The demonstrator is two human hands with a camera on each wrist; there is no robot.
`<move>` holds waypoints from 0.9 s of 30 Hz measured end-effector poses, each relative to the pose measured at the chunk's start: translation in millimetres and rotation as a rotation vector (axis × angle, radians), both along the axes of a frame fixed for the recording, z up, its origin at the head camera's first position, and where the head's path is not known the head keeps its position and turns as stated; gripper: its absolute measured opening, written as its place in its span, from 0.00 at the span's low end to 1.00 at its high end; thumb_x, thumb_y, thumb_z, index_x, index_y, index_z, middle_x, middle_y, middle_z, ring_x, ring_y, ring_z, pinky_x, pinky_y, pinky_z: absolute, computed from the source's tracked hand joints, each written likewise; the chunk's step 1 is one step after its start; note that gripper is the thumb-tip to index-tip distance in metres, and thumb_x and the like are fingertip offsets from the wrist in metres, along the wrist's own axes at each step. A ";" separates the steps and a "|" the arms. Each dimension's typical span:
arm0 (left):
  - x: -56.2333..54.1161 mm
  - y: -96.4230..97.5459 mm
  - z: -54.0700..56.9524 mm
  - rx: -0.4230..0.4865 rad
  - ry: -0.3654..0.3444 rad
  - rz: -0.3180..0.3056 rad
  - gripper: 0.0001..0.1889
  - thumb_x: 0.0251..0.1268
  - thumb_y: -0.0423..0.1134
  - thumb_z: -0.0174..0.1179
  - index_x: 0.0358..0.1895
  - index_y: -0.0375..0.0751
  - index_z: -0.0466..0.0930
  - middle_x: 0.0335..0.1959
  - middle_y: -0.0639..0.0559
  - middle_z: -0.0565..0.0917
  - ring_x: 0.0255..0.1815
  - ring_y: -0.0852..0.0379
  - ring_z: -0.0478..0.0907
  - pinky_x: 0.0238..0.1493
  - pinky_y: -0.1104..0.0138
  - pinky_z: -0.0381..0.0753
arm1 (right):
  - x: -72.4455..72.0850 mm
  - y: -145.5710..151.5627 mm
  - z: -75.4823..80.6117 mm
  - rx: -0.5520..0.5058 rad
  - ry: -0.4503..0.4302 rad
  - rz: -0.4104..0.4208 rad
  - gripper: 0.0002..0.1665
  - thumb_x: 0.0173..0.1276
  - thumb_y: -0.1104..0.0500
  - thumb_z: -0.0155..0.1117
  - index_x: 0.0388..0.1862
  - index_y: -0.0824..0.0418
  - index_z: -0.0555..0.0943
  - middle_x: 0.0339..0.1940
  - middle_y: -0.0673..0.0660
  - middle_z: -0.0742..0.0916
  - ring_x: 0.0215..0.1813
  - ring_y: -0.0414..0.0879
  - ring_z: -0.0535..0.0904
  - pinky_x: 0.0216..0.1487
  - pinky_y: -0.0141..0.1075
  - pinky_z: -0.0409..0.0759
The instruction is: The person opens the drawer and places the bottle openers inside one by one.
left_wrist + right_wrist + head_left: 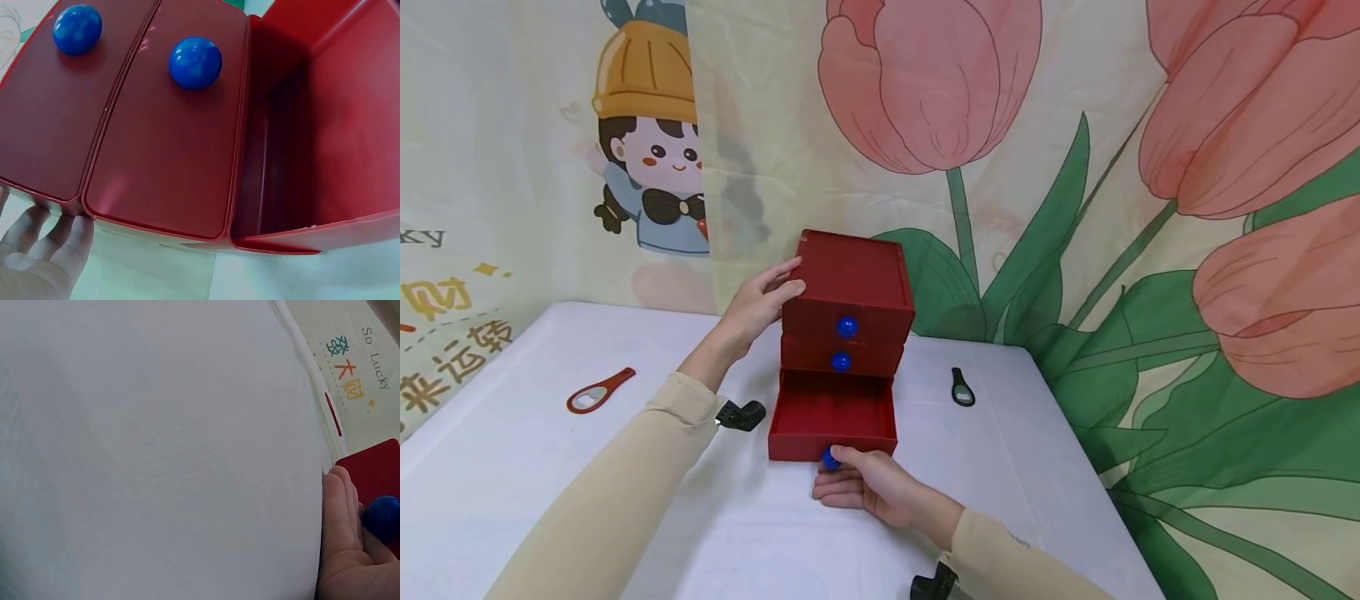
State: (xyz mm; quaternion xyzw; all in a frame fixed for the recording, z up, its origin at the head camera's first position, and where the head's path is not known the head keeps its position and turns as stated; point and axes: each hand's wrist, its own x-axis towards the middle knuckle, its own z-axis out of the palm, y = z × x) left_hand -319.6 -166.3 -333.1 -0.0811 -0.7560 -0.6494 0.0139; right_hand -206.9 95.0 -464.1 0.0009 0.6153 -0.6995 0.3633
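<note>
A dark red cabinet of stacked drawers (850, 271) stands on the white table, each front bearing a round blue knob. Its bottom drawer (833, 408) is pulled out, and the inside shows bare red. At the cabinet's upper left side, my left hand (752, 308) rests with fingers against the wall; in the left wrist view those fingers (74, 247) touch the edge by the two closed upper drawers. My right hand (880, 487) pinches the bottom drawer's blue knob (831, 457) between thumb and index finger, the other fingers stretched out below it.
A red-handled bottle opener (601, 391) lies on the table to the left, and a black one (962, 387) to the right. Behind the table (760, 533) hangs a printed cloth (760, 125) with tulips and a cartoon figure. A black wrist camera (741, 415) sits near the left cuff.
</note>
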 end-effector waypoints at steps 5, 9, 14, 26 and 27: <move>-0.7 -0.4 -0.6 -0.014 0.003 0.003 0.34 0.81 0.56 0.56 0.86 0.62 0.59 0.86 0.47 0.60 0.80 0.42 0.67 0.78 0.44 0.68 | 4.0 0.1 -1.1 -0.005 0.008 0.011 0.32 0.80 0.42 0.63 0.64 0.69 0.82 0.54 0.66 0.91 0.55 0.56 0.91 0.58 0.44 0.87; -0.8 -0.6 -0.7 -0.015 0.001 0.009 0.34 0.81 0.56 0.57 0.85 0.62 0.59 0.85 0.47 0.60 0.80 0.42 0.67 0.78 0.44 0.68 | 6.2 0.1 -1.5 -0.003 0.012 0.011 0.33 0.80 0.41 0.64 0.63 0.69 0.82 0.54 0.66 0.91 0.55 0.56 0.91 0.58 0.44 0.87; -1.3 -0.2 -0.7 -0.014 0.001 0.015 0.34 0.81 0.56 0.57 0.85 0.63 0.60 0.85 0.47 0.61 0.80 0.43 0.67 0.78 0.44 0.68 | 9.3 -0.1 -1.0 0.003 0.007 0.011 0.33 0.80 0.41 0.64 0.63 0.69 0.82 0.54 0.66 0.91 0.56 0.57 0.91 0.58 0.45 0.87; 0.8 0.6 -0.8 -0.020 0.004 0.014 0.34 0.81 0.56 0.56 0.86 0.62 0.59 0.85 0.47 0.60 0.81 0.42 0.66 0.79 0.43 0.67 | 17.1 1.3 -0.4 -0.002 0.005 0.051 0.33 0.82 0.41 0.60 0.65 0.69 0.81 0.55 0.66 0.91 0.56 0.56 0.91 0.59 0.44 0.87; 0.9 0.5 -0.9 -0.021 0.003 0.014 0.35 0.81 0.56 0.56 0.86 0.62 0.59 0.85 0.47 0.60 0.81 0.42 0.66 0.79 0.43 0.67 | 16.8 1.9 -0.2 -0.003 0.004 0.057 0.33 0.82 0.41 0.60 0.65 0.69 0.81 0.55 0.66 0.91 0.56 0.56 0.90 0.59 0.44 0.87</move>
